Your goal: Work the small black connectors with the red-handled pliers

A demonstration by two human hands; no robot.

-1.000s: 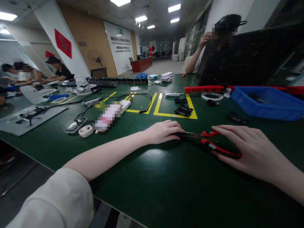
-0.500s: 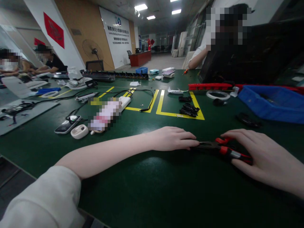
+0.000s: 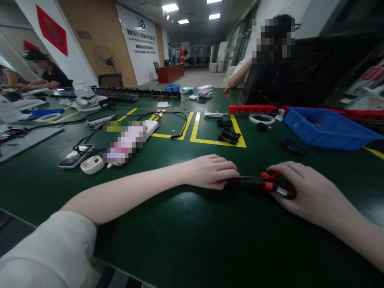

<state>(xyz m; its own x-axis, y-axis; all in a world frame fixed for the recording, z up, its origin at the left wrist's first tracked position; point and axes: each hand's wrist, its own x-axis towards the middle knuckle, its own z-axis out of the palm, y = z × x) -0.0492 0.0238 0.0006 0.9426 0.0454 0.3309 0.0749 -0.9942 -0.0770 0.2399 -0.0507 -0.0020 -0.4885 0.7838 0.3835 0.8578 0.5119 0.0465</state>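
Observation:
My right hand is closed around the red and black handles of long-nose pliers. Their dark jaws point left and reach the fingertips of my left hand. That hand is closed, palm down, with its fingers curled at the plier tips; whatever it grips there is hidden beneath the fingers. Both hands are low over the green table. Beyond them, several small black parts lie inside a yellow tape outline.
At the right stands a blue bin, with a black part beside it. A ring of white tubing lies near a long red strip. On the left are a phone, a white case and cables. A person sits across the table.
The plier handles have come closer together in my right hand, and the jaws look more closed. My left hand's fingers are curled in more. The whole view has shifted slightly to the right.

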